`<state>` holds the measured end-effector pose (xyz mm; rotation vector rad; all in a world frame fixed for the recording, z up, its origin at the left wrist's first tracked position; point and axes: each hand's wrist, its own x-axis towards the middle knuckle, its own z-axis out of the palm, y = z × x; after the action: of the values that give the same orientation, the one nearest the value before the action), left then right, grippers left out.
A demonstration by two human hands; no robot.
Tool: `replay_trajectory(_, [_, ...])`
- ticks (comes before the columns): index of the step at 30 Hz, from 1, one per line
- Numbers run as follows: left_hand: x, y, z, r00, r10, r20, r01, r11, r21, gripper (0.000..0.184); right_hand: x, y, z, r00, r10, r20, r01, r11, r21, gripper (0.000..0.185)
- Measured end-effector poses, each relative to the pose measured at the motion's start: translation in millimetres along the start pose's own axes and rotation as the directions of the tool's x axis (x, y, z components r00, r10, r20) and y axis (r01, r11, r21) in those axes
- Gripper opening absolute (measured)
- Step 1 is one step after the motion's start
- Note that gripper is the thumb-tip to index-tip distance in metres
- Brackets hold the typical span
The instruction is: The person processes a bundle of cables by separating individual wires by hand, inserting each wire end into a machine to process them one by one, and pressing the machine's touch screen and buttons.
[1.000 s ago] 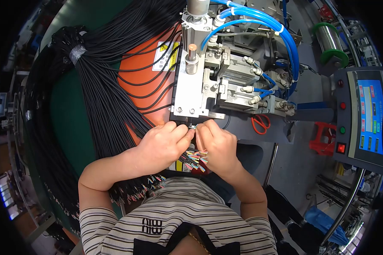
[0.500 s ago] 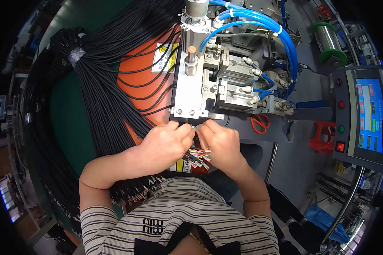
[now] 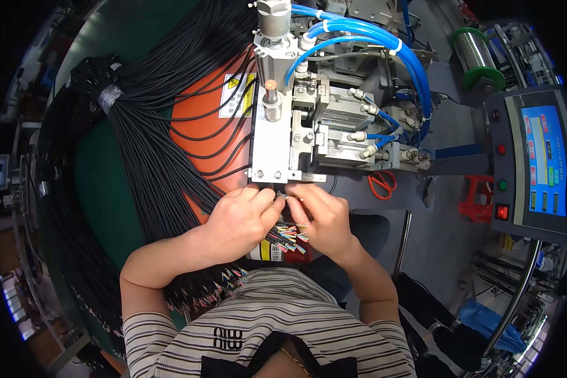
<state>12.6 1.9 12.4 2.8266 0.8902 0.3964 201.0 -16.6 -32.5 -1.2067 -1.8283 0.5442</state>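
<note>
Pinching a wire (image 3: 281,196) by the machine (image 3: 272,145), left hand (image 3: 240,219) closed; right hand (image 3: 326,217) half-curled, grip unclear. Best keep it steady, clear of the coloured wires (image 3: 289,234).

Left hand (image 3: 240,217) and right hand (image 3: 324,217) close together at near end of metal press (image 3: 271,146), item between them too small to tell, coloured wire ends (image 3: 290,233) just nearer, black cables (image 3: 146,164) left, red-handled scissors (image 3: 372,186) right on grey tabletop (image 3: 411,191), lit control screen (image 3: 547,160) farther right.
</note>
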Motion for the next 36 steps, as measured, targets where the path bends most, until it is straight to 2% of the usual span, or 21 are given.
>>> replay_trajectory(1, [-0.8, 1.0, -0.1, 1.000, -0.001, 0.001, 0.002, 1.000, -0.004, 0.034, 0.7, -1.7, -1.2, 0.999, -0.047, 0.010, 0.047, 0.999, -0.024, 0.008])
replay_trajectory(5, [1.7, 3.6, -3.5, 0.999, -0.013, 0.037, 0.013, 1.000, 0.011, 0.034, 4.3, 2.7, -7.2, 0.974, 0.014, 0.227, 0.027, 0.984, -0.174, 0.007])
replay_trajectory(8, [3.5, 2.2, -6.3, 0.999, -0.024, 0.041, 0.023, 1.000, 0.010, 0.035, 0.0, 6.8, -5.2, 0.957, 0.209, 0.202, -0.245, 0.955, 0.169, 0.007])
replay_trajectory(11, [-2.8, -0.6, -4.6, 0.996, -0.083, 0.015, 0.084, 0.993, -0.079, 0.040, -6.7, 5.0, -3.1, 0.913, 0.329, 0.240, -0.395, 0.861, 0.320, 0.006])
replay_trajectory(14, [-14.7, -10.2, -11.8, 0.988, -0.155, -0.025, 0.148, 0.974, -0.173, 0.046, -13.9, 12.6, 11.0, 0.945, 0.294, 0.145, -0.326, 0.891, 0.316, 0.005])
replay_trajectory(15, [-19.6, -12.5, -10.6, 0.984, -0.154, -0.090, 0.136, 0.974, -0.181, 0.042, -15.1, 13.8, 12.9, 0.954, 0.273, 0.122, -0.299, 0.899, 0.321, 0.004])
replay_trajectory(17, [-26.8, -15.6, -6.7, 0.976, -0.176, -0.131, 0.155, 0.975, -0.159, 0.039, -15.2, 13.3, 13.0, 0.961, 0.263, 0.090, -0.278, 0.919, 0.279, 0.005])
replay_trajectory(22, [-19.7, -12.1, -5.4, 0.966, -0.233, -0.111, 0.226, 0.971, -0.071, 0.035, -17.6, 17.6, 3.4, 0.958, 0.269, 0.096, -0.283, 0.940, 0.192, 0.011])
replay_trajectory(24, [-15.4, -11.2, -0.7, 0.960, -0.214, -0.182, 0.218, 0.976, 0.000, 0.033, -20.1, 8.7, -3.5, 0.964, 0.250, 0.088, -0.265, 0.909, 0.321, 0.019])
replay_trajectory(25, [-12.7, -13.7, 1.5, 0.961, -0.180, -0.208, 0.181, 0.983, -0.016, 0.032, -17.7, 2.2, -9.1, 0.969, 0.235, 0.079, -0.247, 0.890, 0.384, 0.024])
replay_trajectory(26, [-13.4, -15.3, 3.3, 0.962, -0.152, -0.229, 0.148, 0.988, -0.033, 0.030, -17.5, -5.8, -16.0, 0.929, 0.244, 0.279, -0.361, 0.768, 0.530, 0.038])
replay_trajectory(27, [-17.1, -13.8, 3.9, 0.961, -0.132, -0.241, 0.123, 0.991, -0.053, 0.029, -18.4, -7.8, -11.9, 0.948, 0.109, 0.299, -0.278, 0.740, 0.612, 0.047])
replay_trajectory(29, [-18.8, -13.0, 0.6, 0.975, -0.120, -0.187, 0.085, 0.980, -0.182, 0.032, -19.1, -14.0, 1.1, 0.982, -0.057, 0.180, -0.079, 0.744, 0.664, 0.056])
replay_trajectory(30, [-21.8, -15.5, -1.2, 0.980, -0.103, -0.168, 0.055, 0.962, -0.266, 0.034, -19.6, -14.7, 5.0, 0.984, -0.038, 0.175, -0.084, 0.766, 0.638, 0.049])
replay_trajectory(31, [-23.3, -16.7, -3.0, 0.985, -0.087, -0.152, 0.029, 0.936, -0.350, 0.035, -19.8, -13.5, 5.0, 0.979, 0.043, 0.198, -0.168, 0.721, 0.672, 0.045])
replay_trajectory(33, [-26.0, -16.4, -7.5, 0.984, -0.051, -0.173, -0.015, 0.934, -0.357, 0.039, -21.4, -11.3, 5.1, 0.942, 0.199, 0.269, -0.334, 0.600, 0.727, 0.038])
replay_trajectory(35, [-31.6, -13.5, -7.2, 0.980, -0.060, -0.190, -0.011, 0.936, -0.351, 0.039, -24.6, -14.7, 10.6, 0.887, 0.326, 0.327, -0.414, 0.250, 0.875, 0.025])
replay_trajectory(36, [-30.4, -13.4, -3.1, 0.965, -0.044, -0.258, -0.043, 0.946, -0.322, 0.036, -23.6, -14.0, 11.8, 0.914, 0.299, 0.275, -0.366, 0.311, 0.877, 0.021])
